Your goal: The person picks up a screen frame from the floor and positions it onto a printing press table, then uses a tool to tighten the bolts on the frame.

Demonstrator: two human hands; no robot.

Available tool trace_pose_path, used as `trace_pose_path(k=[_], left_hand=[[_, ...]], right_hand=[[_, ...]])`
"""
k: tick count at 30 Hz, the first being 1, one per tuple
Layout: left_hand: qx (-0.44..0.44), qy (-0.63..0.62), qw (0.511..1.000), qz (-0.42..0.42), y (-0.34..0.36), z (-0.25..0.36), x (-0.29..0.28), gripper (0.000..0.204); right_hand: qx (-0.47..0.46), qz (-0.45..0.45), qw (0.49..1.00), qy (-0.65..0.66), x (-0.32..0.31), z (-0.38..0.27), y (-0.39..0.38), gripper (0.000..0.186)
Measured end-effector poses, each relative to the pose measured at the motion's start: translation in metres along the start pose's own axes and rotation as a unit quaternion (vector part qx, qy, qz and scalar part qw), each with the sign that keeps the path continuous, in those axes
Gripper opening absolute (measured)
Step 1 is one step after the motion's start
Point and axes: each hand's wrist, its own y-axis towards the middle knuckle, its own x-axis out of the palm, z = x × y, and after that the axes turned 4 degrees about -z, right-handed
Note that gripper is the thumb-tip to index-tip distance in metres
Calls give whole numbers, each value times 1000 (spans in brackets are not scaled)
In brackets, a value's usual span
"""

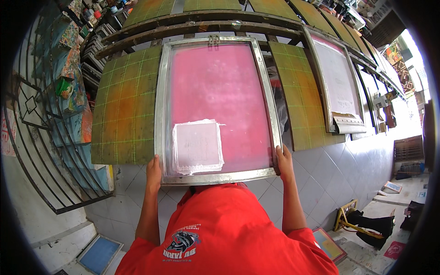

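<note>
A large screen printing frame with metal sides lies in front of my body, its far edge at the dark rail. Its mesh is pink, and a pale square patch with rough white edges sits at the near left. My left hand is closed on the frame's left side by the near corner, fingers mostly hidden beneath. My right hand grips the right side close to the near corner, thumb on top. Under or behind the frame, what lies there is hidden.
Green-and-orange printing boards with grid lines flank the frame, another board at right. A second screen frame carries a squeegee. Dark rails run along the back. A curved metal railing stands left; a yellow-framed stool lies lower right.
</note>
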Motion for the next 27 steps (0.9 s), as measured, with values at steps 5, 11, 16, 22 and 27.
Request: trace_pose_path(k=[5,11,16,22,27], left_hand=[[15,-13,1000,-12,15,9,0,51],[-2,5,1000,-5,29,23,5,52],[8,37,999,-13,43,16,4,53],[3,95,995,-28,41,32,5,52],[23,149,988,-25,29,38,1,48]], right_hand=[[-21,10,1000,-14,2,-2,8,41],[-11,2,1000,-9,9,-15,20,41],[-21,28,999,-8,13,-14,25,42],[-23,42,998,-43,15,-17,26,39],[-38,48,995,-74,13,-7,18,38]])
